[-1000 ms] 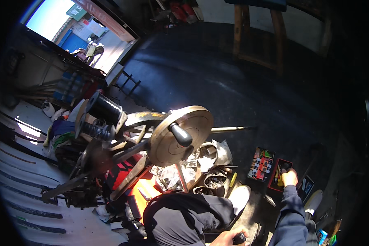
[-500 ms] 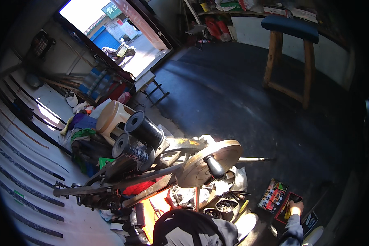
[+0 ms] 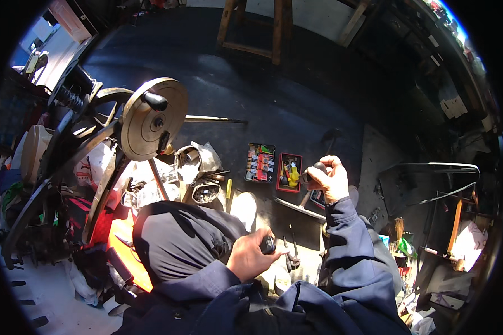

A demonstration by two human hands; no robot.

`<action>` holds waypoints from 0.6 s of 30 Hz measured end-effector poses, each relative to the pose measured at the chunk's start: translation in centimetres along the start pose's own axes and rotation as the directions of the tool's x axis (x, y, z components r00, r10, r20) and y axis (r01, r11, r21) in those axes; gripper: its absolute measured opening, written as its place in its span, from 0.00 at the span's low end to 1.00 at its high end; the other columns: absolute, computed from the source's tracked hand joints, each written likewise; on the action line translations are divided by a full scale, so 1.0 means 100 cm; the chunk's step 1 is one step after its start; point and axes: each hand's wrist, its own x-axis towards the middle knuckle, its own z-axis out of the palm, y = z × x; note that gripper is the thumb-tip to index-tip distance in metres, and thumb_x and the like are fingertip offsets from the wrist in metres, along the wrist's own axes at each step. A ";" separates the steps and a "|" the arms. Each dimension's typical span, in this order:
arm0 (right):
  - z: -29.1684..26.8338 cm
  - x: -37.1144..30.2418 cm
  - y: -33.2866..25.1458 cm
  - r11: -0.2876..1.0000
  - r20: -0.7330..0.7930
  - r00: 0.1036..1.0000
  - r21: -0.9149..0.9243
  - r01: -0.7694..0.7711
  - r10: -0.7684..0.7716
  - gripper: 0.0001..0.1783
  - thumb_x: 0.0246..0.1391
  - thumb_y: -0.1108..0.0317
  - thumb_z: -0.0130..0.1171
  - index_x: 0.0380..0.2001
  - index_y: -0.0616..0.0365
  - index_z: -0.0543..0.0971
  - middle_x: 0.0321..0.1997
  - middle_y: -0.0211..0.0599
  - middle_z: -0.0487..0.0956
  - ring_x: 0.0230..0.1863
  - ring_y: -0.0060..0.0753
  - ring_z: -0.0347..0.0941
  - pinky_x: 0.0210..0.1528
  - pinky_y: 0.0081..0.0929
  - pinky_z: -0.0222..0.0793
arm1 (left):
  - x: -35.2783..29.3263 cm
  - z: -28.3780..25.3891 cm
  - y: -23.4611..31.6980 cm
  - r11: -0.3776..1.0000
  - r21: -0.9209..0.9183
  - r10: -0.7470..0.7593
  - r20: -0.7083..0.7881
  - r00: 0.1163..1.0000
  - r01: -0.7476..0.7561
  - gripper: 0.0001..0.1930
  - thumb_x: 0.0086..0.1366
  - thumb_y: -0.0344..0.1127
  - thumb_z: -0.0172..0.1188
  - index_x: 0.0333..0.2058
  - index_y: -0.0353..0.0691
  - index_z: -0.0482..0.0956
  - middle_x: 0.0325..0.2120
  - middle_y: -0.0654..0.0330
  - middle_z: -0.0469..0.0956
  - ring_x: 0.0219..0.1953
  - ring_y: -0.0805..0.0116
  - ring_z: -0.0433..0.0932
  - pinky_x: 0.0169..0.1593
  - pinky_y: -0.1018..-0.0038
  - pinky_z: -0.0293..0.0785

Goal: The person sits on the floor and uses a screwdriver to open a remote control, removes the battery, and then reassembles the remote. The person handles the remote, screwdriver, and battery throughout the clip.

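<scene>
Wheel point(image 3: 142, 129) stands at left, then I have my left hand point(image 3: 251, 257) curled around a black object point(image 3: 267, 244), a red box point(image 3: 289, 190) lying beyond it, and, near the box, a small dark piece point(image 3: 319, 166) pinched between thumb and fingers of my right hand point(image 3: 333, 180).

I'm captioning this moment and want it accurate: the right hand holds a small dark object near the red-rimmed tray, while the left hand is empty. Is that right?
Not quite: the left hand isn't empty; the head view shows it holding a black object. The right hand does hold a small dark object near the red-rimmed tray.
</scene>
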 end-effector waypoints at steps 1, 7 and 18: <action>0.001 -0.027 -0.016 0.999 -0.009 1.000 -0.026 -0.026 0.026 0.26 0.53 0.72 0.69 0.50 0.60 0.67 0.36 0.41 0.79 0.27 0.31 0.81 0.27 0.26 0.82 | 0.000 0.001 -0.002 0.999 0.009 -0.039 0.049 0.998 0.038 0.22 0.50 0.39 0.77 0.37 0.37 0.74 0.18 0.54 0.77 0.22 0.59 0.80 0.30 0.66 0.75; 0.010 -0.163 -0.043 0.993 -0.047 0.993 -0.048 -0.107 0.105 0.19 0.59 0.72 0.64 0.52 0.63 0.76 0.30 0.35 0.80 0.22 0.23 0.78 0.22 0.19 0.74 | -0.009 -0.003 0.000 0.994 -0.102 -0.010 0.247 0.969 0.036 0.25 0.59 0.36 0.67 0.48 0.32 0.65 0.32 0.36 0.78 0.38 0.38 0.80 0.43 0.57 0.76; 0.037 -0.254 -0.004 0.989 -0.002 0.991 -0.070 -0.131 0.131 0.15 0.57 0.79 0.63 0.47 0.66 0.74 0.37 0.41 0.80 0.29 0.21 0.78 0.32 0.21 0.76 | -0.023 -0.004 -0.018 0.991 0.134 -0.029 0.325 0.945 -0.015 0.20 0.53 0.39 0.72 0.40 0.38 0.76 0.26 0.48 0.81 0.33 0.47 0.83 0.38 0.61 0.78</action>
